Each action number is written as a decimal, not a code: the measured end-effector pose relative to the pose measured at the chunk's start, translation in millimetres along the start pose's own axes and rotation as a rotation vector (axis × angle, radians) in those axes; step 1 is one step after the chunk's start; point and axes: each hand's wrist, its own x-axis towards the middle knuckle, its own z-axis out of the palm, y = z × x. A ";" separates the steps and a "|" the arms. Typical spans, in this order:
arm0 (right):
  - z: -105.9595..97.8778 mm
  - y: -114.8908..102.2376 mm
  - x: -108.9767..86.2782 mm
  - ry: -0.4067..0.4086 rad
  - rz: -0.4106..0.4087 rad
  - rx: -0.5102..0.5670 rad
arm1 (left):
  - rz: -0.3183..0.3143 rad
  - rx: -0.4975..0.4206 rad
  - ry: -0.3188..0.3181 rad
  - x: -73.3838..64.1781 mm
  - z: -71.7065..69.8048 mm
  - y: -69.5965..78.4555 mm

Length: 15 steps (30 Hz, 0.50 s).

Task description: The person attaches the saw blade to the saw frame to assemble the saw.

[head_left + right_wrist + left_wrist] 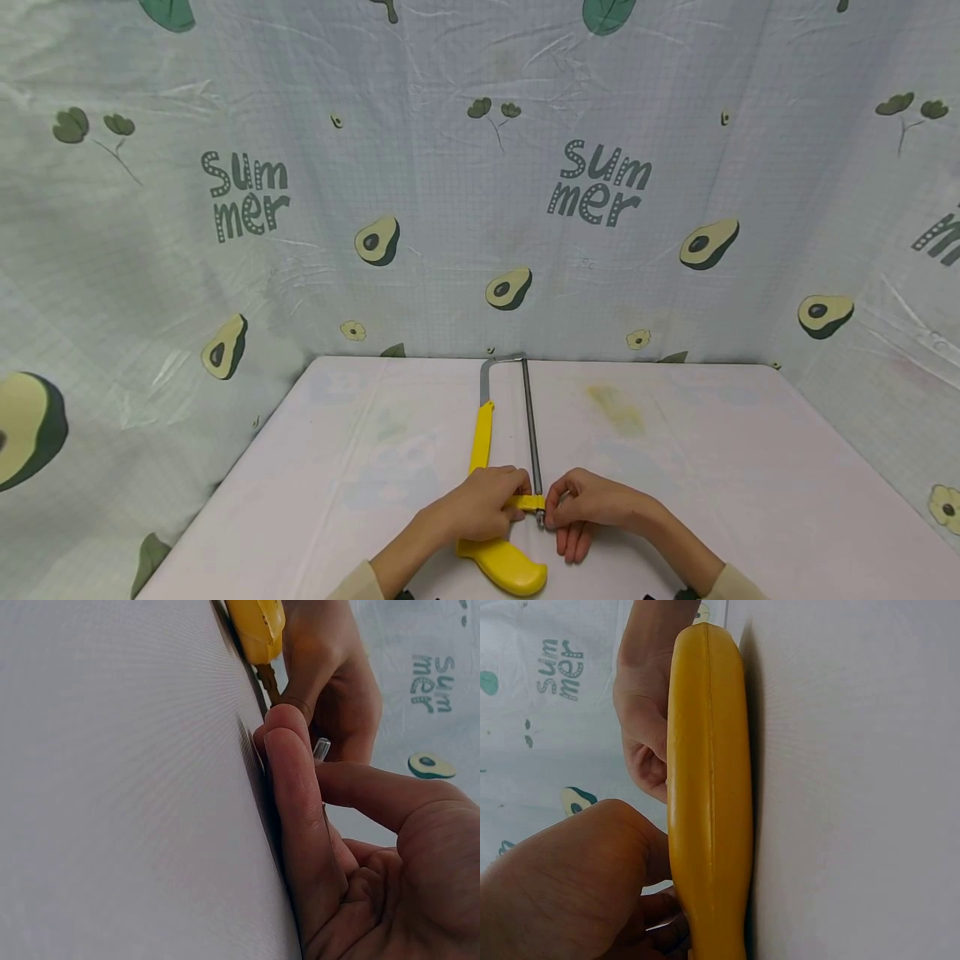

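A hacksaw with a yellow handle (513,570) lies on the white table, its grey metal bow (484,383) pointing away from me. My left hand (487,500) grips the saw's yellow crosspiece (528,502) near the handle, fingers curled over it. At the near end of the long metal rod (532,425), the thumb and forefinger of my right hand (592,502) pinch the small metal fitting (541,519). In the left wrist view the handle (709,772) partly hides both hands. A short metal end (322,748) shows between the fingers in the right wrist view.
The white table (720,467) reaches back to a pale curtain (450,183) printed with avocados and lettering, which also stands on both sides. A faint yellowish patch (617,408) marks the tabletop behind the right hand.
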 end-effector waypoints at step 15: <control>2.3 -1.9 -1.1 0.007 -0.009 -0.017 | -0.006 0.014 -0.005 -0.2 -0.4 1.0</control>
